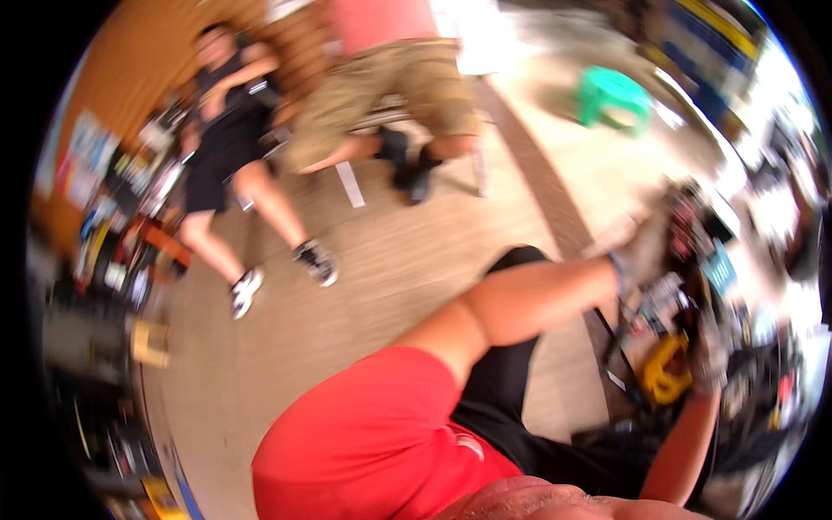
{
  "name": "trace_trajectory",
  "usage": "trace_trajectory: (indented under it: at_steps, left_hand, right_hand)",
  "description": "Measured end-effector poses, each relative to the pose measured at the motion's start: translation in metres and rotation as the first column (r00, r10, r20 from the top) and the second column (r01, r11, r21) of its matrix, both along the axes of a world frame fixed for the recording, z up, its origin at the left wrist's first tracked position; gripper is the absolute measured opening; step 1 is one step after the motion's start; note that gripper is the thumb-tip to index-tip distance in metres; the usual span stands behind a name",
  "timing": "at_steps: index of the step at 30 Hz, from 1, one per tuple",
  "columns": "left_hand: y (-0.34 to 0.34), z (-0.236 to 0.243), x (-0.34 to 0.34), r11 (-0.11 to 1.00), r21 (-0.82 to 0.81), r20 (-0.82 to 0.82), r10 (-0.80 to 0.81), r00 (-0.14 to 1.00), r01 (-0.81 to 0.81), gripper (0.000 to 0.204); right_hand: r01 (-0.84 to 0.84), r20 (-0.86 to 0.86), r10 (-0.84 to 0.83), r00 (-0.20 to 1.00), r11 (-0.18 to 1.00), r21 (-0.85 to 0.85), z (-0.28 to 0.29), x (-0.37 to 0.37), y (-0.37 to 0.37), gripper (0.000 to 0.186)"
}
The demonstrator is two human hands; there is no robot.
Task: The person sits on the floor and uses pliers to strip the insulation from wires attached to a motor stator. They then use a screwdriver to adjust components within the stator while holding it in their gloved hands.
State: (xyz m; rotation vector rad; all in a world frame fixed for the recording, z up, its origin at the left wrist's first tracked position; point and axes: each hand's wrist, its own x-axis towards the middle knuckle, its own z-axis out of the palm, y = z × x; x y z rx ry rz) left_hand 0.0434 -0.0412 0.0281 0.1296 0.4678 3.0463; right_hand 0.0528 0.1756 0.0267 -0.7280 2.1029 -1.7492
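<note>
My left arm reaches from a red sleeve across to the right side of the head view. At its end, my left hand (641,250) is beside a dark, reddish machine-like part (685,221). My right hand (709,357) appears to be in a greyish glove, next to a yellow tool-like object (666,368). Motion smears the fingers of both hands, so their grip does not show. Close by are a light blue slotted piece (718,267) and a jumble of metallic parts (656,303).
A green plastic stool (614,97) stands on the floor at the far right. Two people sit opposite, one in black clothes (227,156), one in khaki shorts (381,87). Cluttered shelves (113,260) line the left side. Dark blurred items (745,433) lie at the lower right.
</note>
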Motion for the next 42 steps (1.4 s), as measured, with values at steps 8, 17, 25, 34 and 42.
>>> trace_trajectory:
  at_steps: [8,17,25,34,42]
  left_hand:
    - [0.008,-0.007,0.0,0.996,-0.021,0.03,-0.081,0.996,0.081,0.059]
    - [-0.003,-0.012,0.005,0.994,-0.107,-0.019,0.028,0.999,-0.03,0.049]
    - [-0.013,-0.013,0.006,1.0,0.016,-0.07,-0.018,0.997,0.019,0.051]
    - [-0.035,-0.006,0.008,0.999,0.04,0.039,-0.007,0.999,0.005,0.059]
    - [-0.024,-0.001,0.015,0.997,-0.052,0.078,0.062,0.995,-0.058,0.054]
  right_hand:
    - [-0.02,0.278,-0.008,0.961,0.995,0.097,0.0,0.008,-0.018,0.014]
    - [-0.04,0.176,0.07,0.982,0.986,-0.165,-0.024,0.005,-0.03,0.036]
    - [-0.084,-0.338,0.173,0.925,0.961,0.263,-0.037,-0.015,-0.028,0.022]
    - [0.03,0.027,-0.028,0.999,0.997,-0.066,0.021,-0.007,-0.025,0.027]
    - [0.318,-0.757,0.113,0.644,0.86,0.399,0.001,-0.03,0.007,0.041]
